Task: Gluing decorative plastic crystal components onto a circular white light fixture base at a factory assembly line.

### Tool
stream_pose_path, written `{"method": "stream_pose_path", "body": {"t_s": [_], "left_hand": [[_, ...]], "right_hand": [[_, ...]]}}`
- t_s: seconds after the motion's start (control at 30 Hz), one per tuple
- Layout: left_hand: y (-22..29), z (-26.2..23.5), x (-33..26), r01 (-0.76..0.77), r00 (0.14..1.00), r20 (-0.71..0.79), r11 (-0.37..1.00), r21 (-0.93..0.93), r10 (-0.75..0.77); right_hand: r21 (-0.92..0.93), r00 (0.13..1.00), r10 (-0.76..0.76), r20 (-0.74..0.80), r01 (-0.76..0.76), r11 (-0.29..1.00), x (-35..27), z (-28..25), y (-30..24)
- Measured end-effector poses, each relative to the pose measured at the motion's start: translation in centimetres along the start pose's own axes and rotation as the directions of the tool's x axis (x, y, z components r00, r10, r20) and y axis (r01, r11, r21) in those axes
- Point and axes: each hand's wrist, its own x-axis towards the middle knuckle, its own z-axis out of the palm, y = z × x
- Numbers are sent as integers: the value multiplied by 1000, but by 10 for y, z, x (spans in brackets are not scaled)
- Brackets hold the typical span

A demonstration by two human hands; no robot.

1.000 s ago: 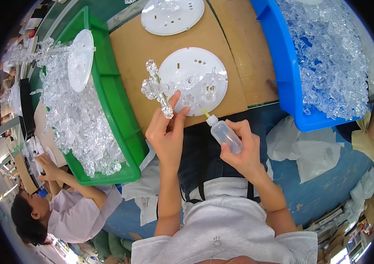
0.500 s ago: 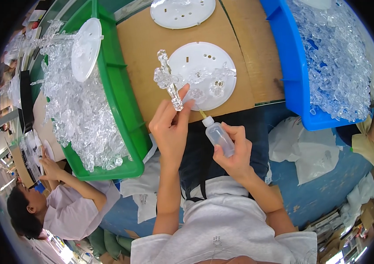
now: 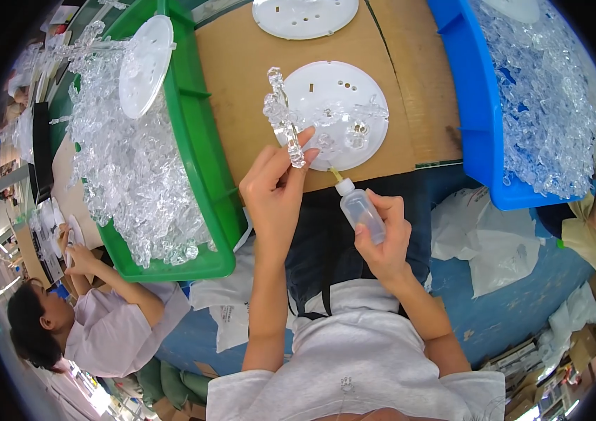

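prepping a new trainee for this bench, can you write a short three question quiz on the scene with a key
1. Which hand holds the plastic squeeze bottle?
2. How many white perforated discs lie on the brown cardboard?
3. True or false: the bottle's nozzle points back at the person's body.

Key
1. The right hand.
2. Two; the farther disc is cut off by the picture's top edge.
3. False; the yellow nozzle points away, toward the nearer disc.
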Motion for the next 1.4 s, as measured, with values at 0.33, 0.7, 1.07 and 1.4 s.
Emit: {"method": "stream_pose_path", "body": {"t_s": [0.33, 0.7, 1.07, 1.4], "left_hand": [[-7, 1, -1, -5, 1000, -3, 999, -40, 5], [-13, 2, -1, 0, 1000, -21, 996, -92, -2], [-20, -2, -4, 44, 998, 47, 993, -112, -39], [-30, -15, -12, -222, 963, -158, 975, -17, 217]], "right_hand": [[-12, 999, -25, -22, 24, 1000, -1, -8, 3], [146, 998, -37, -54, 45, 988, 7, -26, -3], [-293, 931, -170, -322, 73, 953, 123, -29, -6], [-595, 954, -277, 111, 287, 751, 56, -74, -127]]}}
